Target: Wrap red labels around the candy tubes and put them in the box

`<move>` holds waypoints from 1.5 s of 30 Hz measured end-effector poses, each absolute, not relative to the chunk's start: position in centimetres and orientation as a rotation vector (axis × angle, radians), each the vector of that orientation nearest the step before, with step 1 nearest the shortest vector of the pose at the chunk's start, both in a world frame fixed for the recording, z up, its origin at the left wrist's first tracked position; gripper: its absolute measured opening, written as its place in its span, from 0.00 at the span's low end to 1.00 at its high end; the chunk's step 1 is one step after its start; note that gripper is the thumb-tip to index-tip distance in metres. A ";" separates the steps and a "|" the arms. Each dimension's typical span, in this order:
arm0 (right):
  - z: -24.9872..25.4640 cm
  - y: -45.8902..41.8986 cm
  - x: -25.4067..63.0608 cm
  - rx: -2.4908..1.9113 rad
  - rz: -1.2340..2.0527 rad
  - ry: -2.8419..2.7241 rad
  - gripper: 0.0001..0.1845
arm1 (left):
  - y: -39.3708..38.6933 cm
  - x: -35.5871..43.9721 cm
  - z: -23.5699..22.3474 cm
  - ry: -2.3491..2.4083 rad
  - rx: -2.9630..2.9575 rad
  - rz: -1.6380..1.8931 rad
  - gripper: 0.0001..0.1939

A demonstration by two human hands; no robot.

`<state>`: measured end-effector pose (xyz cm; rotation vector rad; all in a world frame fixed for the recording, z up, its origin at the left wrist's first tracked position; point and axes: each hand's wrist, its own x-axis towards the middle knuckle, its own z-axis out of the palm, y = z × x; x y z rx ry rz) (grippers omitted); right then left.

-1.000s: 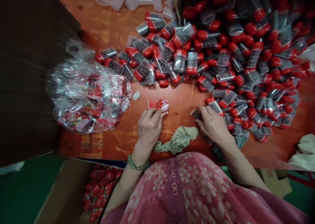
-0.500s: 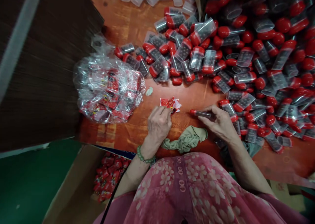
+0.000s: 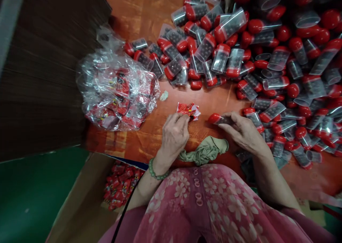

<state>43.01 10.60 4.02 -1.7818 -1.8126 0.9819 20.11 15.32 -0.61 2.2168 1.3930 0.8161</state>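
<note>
Between the thumb and fingers of my right hand [image 3: 244, 133] is a clear tube with a red cap [image 3: 215, 118]; its capped end points left and dark marks or beads show through its wall. My left hand [image 3: 175, 133] has its fingertips pinched together at a small red printed label [image 3: 184, 108], which lies on the table with white and yellow bits at its right side. How firmly the fingers grip it is partly hidden. Just below and between both hands lies a crumpled green cloth [image 3: 210, 151].
Many red-capped clear tubes [image 3: 205, 47] lie heaped from the middle to the right of the orange table [image 3: 144, 145]. A clear plastic bag [image 3: 117, 89] of red printed pieces sits at the left. Below the edge, a cardboard box [image 3: 72, 196] holds red pieces [image 3: 123, 182].
The tube in my right hand has turned, so its red cap shows broader. My left hand stays at the label. The whole view has shifted slightly.
</note>
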 end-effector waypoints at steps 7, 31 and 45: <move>4.1 11.5 41.8 -1.633 0.964 -1.650 0.11 | 15.8 19.4 0.7 1.270 1.750 1.061 0.04; 8.3 11.5 41.6 -1.538 0.895 -2.504 0.14 | 14.0 18.3 2.4 0.949 2.088 0.882 0.06; 9.8 11.4 41.1 -1.563 0.857 -2.528 0.11 | 14.1 18.1 2.1 0.905 2.056 0.817 0.06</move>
